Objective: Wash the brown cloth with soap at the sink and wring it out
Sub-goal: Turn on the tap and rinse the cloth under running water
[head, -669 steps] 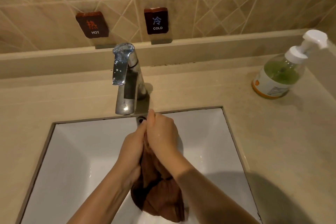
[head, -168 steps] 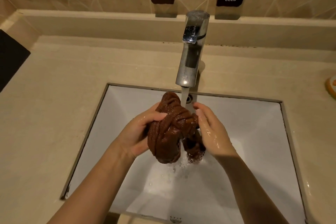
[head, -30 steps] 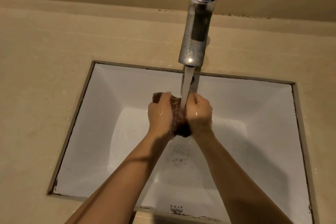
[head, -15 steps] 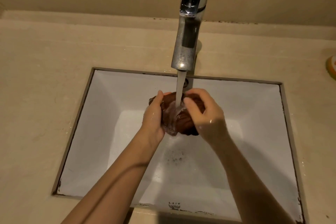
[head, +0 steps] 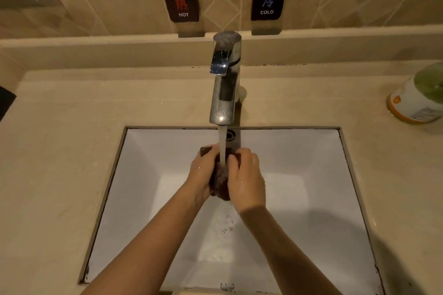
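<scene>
The brown cloth (head: 220, 183) is bunched into a wet wad between my two hands, over the middle of the white sink (head: 311, 151). My left hand (head: 202, 175) presses it from the left and my right hand (head: 245, 179) from the right, so most of the cloth is hidden. Water runs from the chrome tap (head: 224, 84) straight down onto the cloth between my hands. Drops and small bubbles fall into the basin below. The soap bottle (head: 418, 97), white with green liquid, stands on the counter at the far right, cut off by the frame edge.
A beige stone counter (head: 60, 151) surrounds the sink. Behind the tap a raised ledge (head: 107, 51) carries HOT (head: 182, 3) and COLD (head: 268, 1) signs against the tiled wall. A dark object (head: 6, 105) sits at the left edge.
My hands have closed tighter on the cloth again, after opening half a second ago. My view has tilted up, so the signs and soap bottle show. Water keeps running.
</scene>
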Demonstrator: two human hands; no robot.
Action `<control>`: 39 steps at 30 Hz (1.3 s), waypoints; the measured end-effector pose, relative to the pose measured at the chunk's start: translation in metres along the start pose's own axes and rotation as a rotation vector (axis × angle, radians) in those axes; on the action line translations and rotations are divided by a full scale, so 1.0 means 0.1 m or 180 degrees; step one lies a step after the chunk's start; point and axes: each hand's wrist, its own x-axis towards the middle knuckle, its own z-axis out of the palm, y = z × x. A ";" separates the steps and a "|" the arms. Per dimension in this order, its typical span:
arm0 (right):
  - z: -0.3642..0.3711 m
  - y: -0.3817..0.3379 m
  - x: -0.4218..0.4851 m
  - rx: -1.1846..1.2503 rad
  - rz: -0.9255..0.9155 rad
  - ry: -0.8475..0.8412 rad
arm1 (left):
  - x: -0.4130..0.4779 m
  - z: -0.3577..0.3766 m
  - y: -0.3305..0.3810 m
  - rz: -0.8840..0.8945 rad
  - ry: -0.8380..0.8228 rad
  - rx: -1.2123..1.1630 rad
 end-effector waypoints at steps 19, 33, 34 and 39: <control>-0.24 0.34 0.18 0.3163 0.1423 -0.2021 | -0.12 -0.11 -0.02 -0.0321 -0.0438 -0.1291; -0.39 0.03 0.10 0.0802 -0.0592 -0.0678 | 0.05 -0.33 0.02 -0.0760 -0.1369 -0.0448; -0.36 0.02 0.07 0.0524 -0.0786 -0.0609 | 0.04 -0.29 0.04 -0.0736 -0.1248 -0.0332; -0.16 -0.12 -0.01 -0.0179 -0.0846 -0.0201 | -0.05 -0.03 -0.02 -0.0498 -0.0490 -0.0024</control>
